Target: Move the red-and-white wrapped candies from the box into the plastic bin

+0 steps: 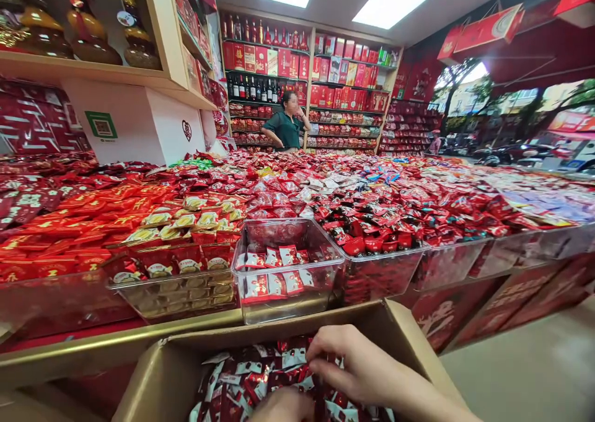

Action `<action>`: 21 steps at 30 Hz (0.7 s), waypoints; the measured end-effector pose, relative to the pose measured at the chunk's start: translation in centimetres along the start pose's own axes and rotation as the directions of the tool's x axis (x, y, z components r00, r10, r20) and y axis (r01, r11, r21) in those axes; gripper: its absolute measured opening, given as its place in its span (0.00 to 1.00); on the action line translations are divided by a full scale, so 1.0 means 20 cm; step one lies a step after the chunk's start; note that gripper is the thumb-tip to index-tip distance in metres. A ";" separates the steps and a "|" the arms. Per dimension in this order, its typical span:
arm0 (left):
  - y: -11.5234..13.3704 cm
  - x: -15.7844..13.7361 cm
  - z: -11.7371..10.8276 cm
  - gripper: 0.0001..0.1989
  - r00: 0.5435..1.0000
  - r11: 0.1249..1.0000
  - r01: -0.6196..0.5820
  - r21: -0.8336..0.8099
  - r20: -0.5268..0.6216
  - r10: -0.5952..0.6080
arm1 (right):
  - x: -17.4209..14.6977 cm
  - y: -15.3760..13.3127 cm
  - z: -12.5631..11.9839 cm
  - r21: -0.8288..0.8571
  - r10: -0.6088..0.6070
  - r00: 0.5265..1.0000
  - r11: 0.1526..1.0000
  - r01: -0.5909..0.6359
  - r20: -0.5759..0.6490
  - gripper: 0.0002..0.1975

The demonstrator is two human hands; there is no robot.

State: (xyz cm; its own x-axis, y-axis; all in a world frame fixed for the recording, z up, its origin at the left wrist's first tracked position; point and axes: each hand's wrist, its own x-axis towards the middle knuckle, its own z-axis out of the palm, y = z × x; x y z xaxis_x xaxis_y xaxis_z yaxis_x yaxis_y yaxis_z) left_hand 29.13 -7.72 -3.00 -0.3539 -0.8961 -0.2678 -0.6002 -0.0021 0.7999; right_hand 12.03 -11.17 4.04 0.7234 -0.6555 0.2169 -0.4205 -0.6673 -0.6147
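A cardboard box [139,378] stands before me, holding many small red, white and dark snack packets [232,382]. My right hand [346,366] reaches into it from the right. Its fingers are curled and closed at a red-and-white packet [294,356] on top of the pile. Low in the box is my left hand [284,404], smeared by motion and cut off by the lower edge; its fingers are hidden. Just beyond the box, a clear plastic bin [288,313] holds a low layer of red-and-white packets [274,279].
Heaped bins of red [56,264], gold-and-red [190,264] and black-and-red packets [376,239] flank the clear bin. A gold rail [93,342] runs along the counter front. Behind the display stands a person [288,127] in a dark green top, before shelves of boxes and bottles.
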 end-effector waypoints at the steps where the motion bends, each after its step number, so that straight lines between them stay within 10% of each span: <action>1: 0.05 -0.01 -0.03 0.13 1.000 1.000 -0.030 0.001 -0.006 0.030 | -0.01 0.05 0.03 0.054 0.106 0.993 0.993 -0.104 -0.048 0.07; 4: 0.17 -0.02 -0.13 0.09 0.993 0.989 -0.112 -0.097 -0.048 0.108 | -0.02 0.16 0.05 0.366 0.313 0.950 0.886 -0.285 -0.018 0.14; 9: 0.23 -0.03 -0.24 0.11 0.989 0.928 -0.110 -0.355 -0.129 0.068 | -0.01 0.15 0.03 0.747 0.313 0.926 0.558 -0.361 0.213 0.18; 21: 0.25 -0.05 -0.23 0.12 0.975 0.857 -0.161 -0.489 -0.212 0.063 | -0.02 0.13 0.04 0.788 0.309 0.924 0.499 -0.359 0.226 0.20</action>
State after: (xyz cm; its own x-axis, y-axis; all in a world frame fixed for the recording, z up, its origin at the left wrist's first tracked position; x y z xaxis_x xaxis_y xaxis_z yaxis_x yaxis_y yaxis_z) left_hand 29.77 -8.85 3.66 -0.2310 -0.9681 -0.0974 -0.1069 -0.0743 0.9915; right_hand 11.06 -12.35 1.82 0.6623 -0.7319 -0.1605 -0.0382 0.1809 -0.9828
